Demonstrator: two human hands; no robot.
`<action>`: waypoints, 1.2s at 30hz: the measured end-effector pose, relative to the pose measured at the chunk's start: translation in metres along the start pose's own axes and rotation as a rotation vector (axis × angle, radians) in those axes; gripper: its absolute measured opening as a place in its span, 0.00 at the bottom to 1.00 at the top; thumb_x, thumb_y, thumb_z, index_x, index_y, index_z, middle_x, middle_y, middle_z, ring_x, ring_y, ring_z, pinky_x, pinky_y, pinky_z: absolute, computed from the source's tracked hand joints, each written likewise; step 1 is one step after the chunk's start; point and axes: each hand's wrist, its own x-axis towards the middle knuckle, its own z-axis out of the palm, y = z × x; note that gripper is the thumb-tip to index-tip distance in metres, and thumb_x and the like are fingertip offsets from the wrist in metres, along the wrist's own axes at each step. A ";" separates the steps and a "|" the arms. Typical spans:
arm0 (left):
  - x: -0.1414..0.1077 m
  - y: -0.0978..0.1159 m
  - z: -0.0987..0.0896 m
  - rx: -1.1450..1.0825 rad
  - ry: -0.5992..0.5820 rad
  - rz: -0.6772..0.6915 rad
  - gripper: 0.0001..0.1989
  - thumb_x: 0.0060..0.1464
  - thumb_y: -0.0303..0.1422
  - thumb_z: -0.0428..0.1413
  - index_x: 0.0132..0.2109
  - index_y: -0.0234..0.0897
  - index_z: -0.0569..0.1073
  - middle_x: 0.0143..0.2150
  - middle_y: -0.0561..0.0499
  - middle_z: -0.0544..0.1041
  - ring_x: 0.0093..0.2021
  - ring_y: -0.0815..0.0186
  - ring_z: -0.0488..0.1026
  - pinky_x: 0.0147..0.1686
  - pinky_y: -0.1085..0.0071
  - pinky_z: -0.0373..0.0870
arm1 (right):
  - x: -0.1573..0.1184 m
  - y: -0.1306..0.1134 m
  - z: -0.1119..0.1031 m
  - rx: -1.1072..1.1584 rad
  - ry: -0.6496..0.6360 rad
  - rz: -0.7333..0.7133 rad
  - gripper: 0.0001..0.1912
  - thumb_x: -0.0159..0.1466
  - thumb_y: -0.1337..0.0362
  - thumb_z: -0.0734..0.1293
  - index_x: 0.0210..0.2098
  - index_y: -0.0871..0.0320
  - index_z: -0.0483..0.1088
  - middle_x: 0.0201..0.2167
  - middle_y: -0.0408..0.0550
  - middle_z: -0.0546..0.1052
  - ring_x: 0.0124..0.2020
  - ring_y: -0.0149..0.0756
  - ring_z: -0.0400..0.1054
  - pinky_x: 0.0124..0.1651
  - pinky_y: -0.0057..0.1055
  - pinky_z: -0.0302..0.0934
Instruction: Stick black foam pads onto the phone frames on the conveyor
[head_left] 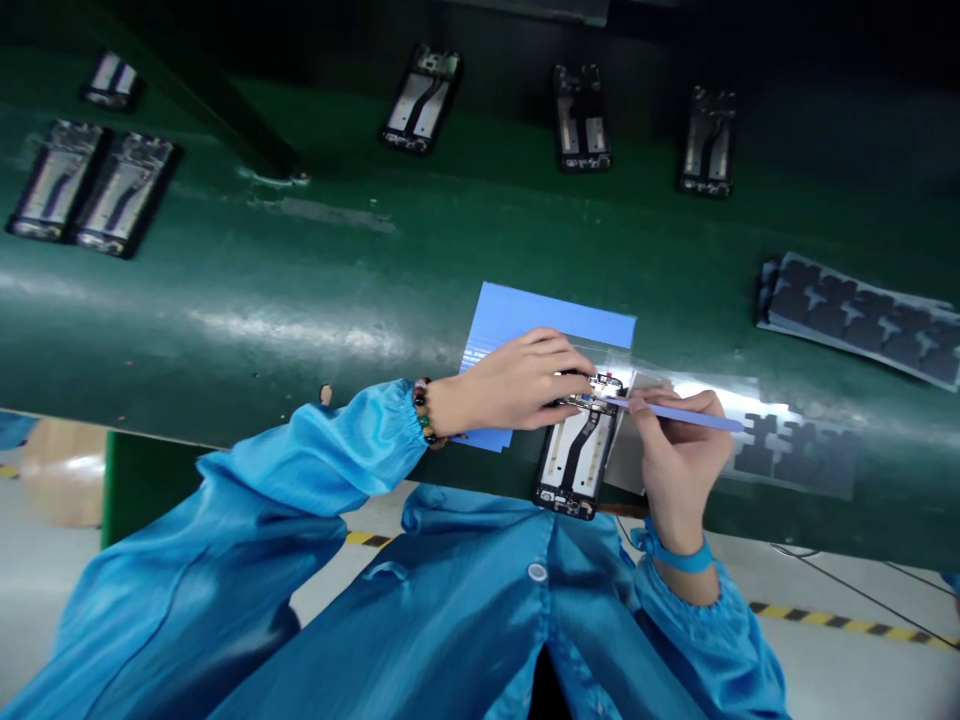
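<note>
An opened phone (pixel 576 455) lies at the table's front edge, its inside facing up with a black flex strip down the middle. My left hand (pixel 517 380) reaches over its upper part, fingers bent and pressed on it, hiding the top left corner. In my right hand (pixel 679 460) is a slim purple tool (pixel 694 415), tweezers or a pry stick. Its narrow tip meets the phone's upper board area. Beneath my left hand lies a blue sheet (pixel 555 310). A clear film with dark cut-out stickers (pixel 799 450) lies right of my right hand.
Several more opened phones stand about: a pair (pixel 127 195) at far left and others (pixel 422 100) along the back. A stack of dark sticker sheets (pixel 862 315) lies at right. A green post (pixel 217 105) rises from the table (pixel 300 270) at back left.
</note>
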 end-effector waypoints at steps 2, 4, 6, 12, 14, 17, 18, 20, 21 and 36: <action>-0.001 -0.001 0.002 0.009 -0.018 -0.014 0.12 0.76 0.37 0.60 0.58 0.41 0.84 0.63 0.45 0.85 0.60 0.55 0.80 0.66 0.54 0.71 | 0.000 0.000 0.000 -0.006 -0.004 0.003 0.19 0.62 0.57 0.84 0.35 0.51 0.69 0.34 0.43 0.84 0.43 0.42 0.83 0.64 0.53 0.74; -0.001 -0.002 0.002 0.008 -0.021 -0.018 0.11 0.75 0.36 0.60 0.58 0.42 0.84 0.64 0.46 0.85 0.60 0.56 0.80 0.67 0.53 0.71 | -0.001 0.000 0.000 -0.021 -0.007 0.001 0.20 0.63 0.56 0.83 0.35 0.51 0.69 0.34 0.42 0.84 0.43 0.41 0.83 0.66 0.54 0.74; -0.001 -0.002 0.002 0.005 -0.012 -0.008 0.11 0.75 0.35 0.61 0.58 0.42 0.85 0.63 0.45 0.85 0.61 0.56 0.81 0.67 0.52 0.72 | -0.002 0.000 0.001 -0.037 -0.012 -0.003 0.20 0.63 0.55 0.83 0.35 0.50 0.67 0.34 0.42 0.84 0.43 0.42 0.83 0.67 0.56 0.73; 0.003 0.005 -0.003 0.155 -0.035 0.087 0.09 0.76 0.31 0.59 0.52 0.40 0.86 0.60 0.48 0.86 0.60 0.56 0.82 0.66 0.55 0.79 | 0.002 -0.006 -0.010 -0.010 0.037 -0.032 0.20 0.63 0.55 0.83 0.36 0.50 0.69 0.34 0.41 0.82 0.43 0.43 0.84 0.62 0.53 0.77; 0.001 0.009 -0.004 0.189 -0.010 0.125 0.08 0.73 0.27 0.61 0.51 0.39 0.85 0.59 0.48 0.87 0.60 0.57 0.82 0.66 0.55 0.81 | 0.007 -0.009 -0.024 0.007 0.146 -0.057 0.20 0.62 0.57 0.84 0.37 0.50 0.70 0.35 0.41 0.82 0.43 0.43 0.84 0.61 0.51 0.78; 0.003 0.015 -0.001 0.207 0.058 0.209 0.09 0.71 0.22 0.61 0.48 0.37 0.85 0.56 0.48 0.88 0.58 0.61 0.84 0.70 0.58 0.79 | 0.015 -0.010 -0.050 -0.032 0.258 -0.046 0.19 0.63 0.55 0.84 0.40 0.51 0.72 0.39 0.44 0.83 0.45 0.43 0.84 0.62 0.49 0.78; 0.006 0.018 0.001 0.209 0.078 0.230 0.09 0.72 0.22 0.60 0.46 0.37 0.85 0.55 0.49 0.88 0.56 0.63 0.85 0.71 0.60 0.78 | 0.018 -0.009 -0.058 -0.058 0.263 -0.026 0.19 0.63 0.54 0.84 0.40 0.52 0.73 0.40 0.44 0.83 0.46 0.44 0.84 0.63 0.50 0.78; 0.018 0.023 0.006 0.209 0.099 0.241 0.09 0.75 0.26 0.59 0.45 0.36 0.85 0.53 0.50 0.89 0.54 0.64 0.85 0.71 0.62 0.78 | 0.022 -0.005 -0.070 -0.103 0.259 0.017 0.22 0.61 0.51 0.85 0.41 0.54 0.75 0.40 0.45 0.83 0.46 0.44 0.84 0.62 0.52 0.79; 0.026 0.026 0.010 0.212 0.090 0.233 0.09 0.76 0.29 0.59 0.46 0.36 0.85 0.53 0.49 0.89 0.54 0.64 0.85 0.69 0.62 0.78 | 0.025 -0.002 -0.074 -0.116 0.255 0.036 0.23 0.60 0.51 0.86 0.41 0.54 0.75 0.39 0.45 0.84 0.45 0.43 0.84 0.62 0.52 0.79; 0.073 0.035 0.028 0.304 -0.202 0.154 0.22 0.75 0.47 0.62 0.61 0.33 0.81 0.67 0.41 0.81 0.64 0.53 0.78 0.63 0.59 0.67 | 0.041 0.018 -0.072 -0.122 0.241 0.007 0.25 0.59 0.49 0.85 0.37 0.52 0.69 0.36 0.40 0.81 0.42 0.41 0.82 0.59 0.49 0.77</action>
